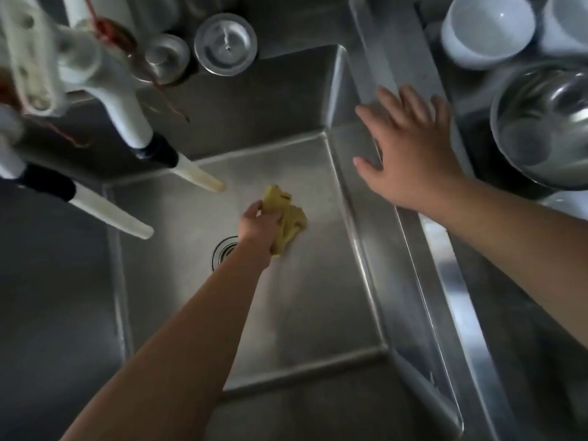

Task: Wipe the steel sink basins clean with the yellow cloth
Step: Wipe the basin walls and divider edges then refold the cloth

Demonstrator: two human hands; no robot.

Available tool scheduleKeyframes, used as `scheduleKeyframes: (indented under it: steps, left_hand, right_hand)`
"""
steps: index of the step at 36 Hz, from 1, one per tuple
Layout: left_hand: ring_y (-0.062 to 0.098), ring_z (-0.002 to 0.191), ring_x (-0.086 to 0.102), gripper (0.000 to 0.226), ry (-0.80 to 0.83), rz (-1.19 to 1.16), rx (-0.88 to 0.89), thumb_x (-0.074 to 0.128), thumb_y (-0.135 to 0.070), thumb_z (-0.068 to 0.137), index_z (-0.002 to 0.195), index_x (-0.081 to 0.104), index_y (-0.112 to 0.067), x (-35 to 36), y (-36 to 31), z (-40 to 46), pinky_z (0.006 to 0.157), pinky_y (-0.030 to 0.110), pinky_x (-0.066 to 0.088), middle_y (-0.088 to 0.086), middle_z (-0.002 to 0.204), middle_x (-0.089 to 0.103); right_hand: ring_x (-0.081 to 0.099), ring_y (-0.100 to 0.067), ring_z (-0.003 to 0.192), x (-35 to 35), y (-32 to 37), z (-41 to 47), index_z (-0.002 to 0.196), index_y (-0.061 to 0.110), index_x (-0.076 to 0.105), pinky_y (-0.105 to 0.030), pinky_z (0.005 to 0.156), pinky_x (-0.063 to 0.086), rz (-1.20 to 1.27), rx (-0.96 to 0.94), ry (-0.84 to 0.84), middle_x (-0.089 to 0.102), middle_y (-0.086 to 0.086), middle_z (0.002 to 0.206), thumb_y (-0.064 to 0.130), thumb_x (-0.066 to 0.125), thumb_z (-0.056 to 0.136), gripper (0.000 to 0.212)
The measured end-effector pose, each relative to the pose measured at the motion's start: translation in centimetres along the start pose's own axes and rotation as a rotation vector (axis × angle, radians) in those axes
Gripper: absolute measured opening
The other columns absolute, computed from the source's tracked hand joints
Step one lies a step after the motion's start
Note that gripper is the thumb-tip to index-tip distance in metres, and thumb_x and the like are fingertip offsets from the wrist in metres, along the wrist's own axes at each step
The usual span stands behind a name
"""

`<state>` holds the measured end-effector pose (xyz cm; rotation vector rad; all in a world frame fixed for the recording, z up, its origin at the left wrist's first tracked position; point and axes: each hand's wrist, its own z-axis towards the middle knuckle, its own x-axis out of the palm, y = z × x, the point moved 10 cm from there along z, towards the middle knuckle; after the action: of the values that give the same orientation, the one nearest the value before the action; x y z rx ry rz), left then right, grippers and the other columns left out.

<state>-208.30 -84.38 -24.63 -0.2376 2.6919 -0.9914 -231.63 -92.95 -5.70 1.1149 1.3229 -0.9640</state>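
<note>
Head view, looking straight down into one steel sink basin.

Left hand: reaching deep into the basin, fingers curled round the yellow cloth and gripping it in a bunch. The cloth sits on the basin floor, just right of the drain, which the left forearm partly covers. Crumpled folds stick out beyond the hand toward the back and right of the basin. I cannot tell how hard it is pressed to the steel.

Right hand: flat, palm down, fingers straight and spread apart, over the basin's right rim. It looks to rest on the rim, but I cannot confirm contact from this angle. It holds nothing.

Two white taps hang over the back left corner. The nearer-centre spout ends above the basin floor, a little left of the cloth and apart from it; the second spout lies further left.

On the back ledge: two round steel drain strainers, side by side.

Right of the rim, on the surface: a steel bowl, with two white bowls behind it, partly cut off by the frame edge.
</note>
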Motion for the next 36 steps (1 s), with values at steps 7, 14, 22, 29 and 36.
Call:
scheduleKeyframes:
  steps: [7,14,22,29,36]
  left_hand:
    - [0.036,0.093,0.063,0.027,-0.277,0.366,0.282,0.043,-0.015,0.091,0.118,0.046,-0.017,3.1,-6.8,4.4,0.070,0.039,0.046,0.007,0.091,0.060]
    - [0.032,0.144,0.028,0.058,-0.017,1.047,0.557,0.042,-0.024,0.097,0.152,0.027,-0.027,11.8,-10.1,9.2,0.116,0.046,0.030,0.007,0.155,0.037]
    - [0.036,0.149,0.000,0.062,-0.047,1.228,0.575,0.037,-0.041,0.096,0.153,0.013,-0.042,14.8,-6.9,10.8,0.120,0.052,-0.004,0.004,0.165,0.003]
    - [0.029,0.151,-0.017,0.072,0.176,1.249,0.560,0.033,-0.051,0.097,0.154,-0.008,-0.040,17.4,-3.2,8.3,0.120,0.048,-0.010,-0.010,0.165,-0.010]
    - [0.023,0.150,-0.021,0.067,0.348,1.294,0.609,0.019,-0.055,0.096,0.153,-0.012,-0.038,16.4,3.1,3.9,0.119,0.043,-0.015,-0.016,0.163,-0.012]
  right_hand:
    - [0.022,-0.036,0.147,0.9,0.9,-0.2,0.142,0.016,0.042,-0.060,0.117,0.015,-0.085,-0.088,-0.105,0.034,-0.015,0.154,0.050,0.048,0.085,0.067]
    - [0.021,-0.035,0.148,0.6,0.9,0.0,0.143,0.012,0.042,-0.058,0.117,0.016,-0.094,-0.064,-0.079,0.029,-0.014,0.158,0.043,0.042,0.087,0.064]
    - [0.015,-0.032,0.150,0.7,0.8,0.0,0.148,0.014,0.037,-0.058,0.118,0.014,-0.076,-0.043,-0.049,0.024,-0.012,0.161,0.040,0.040,0.088,0.065]
    - [0.014,-0.030,0.151,0.5,0.9,0.0,0.146,0.014,0.040,-0.057,0.119,0.011,-0.071,-0.034,-0.032,0.023,-0.011,0.162,0.041,0.036,0.086,0.066]
    - [0.017,-0.030,0.150,0.4,1.0,-0.2,0.143,0.012,0.042,-0.058,0.118,0.013,-0.087,-0.036,-0.050,0.026,-0.012,0.161,0.039,0.040,0.083,0.065]
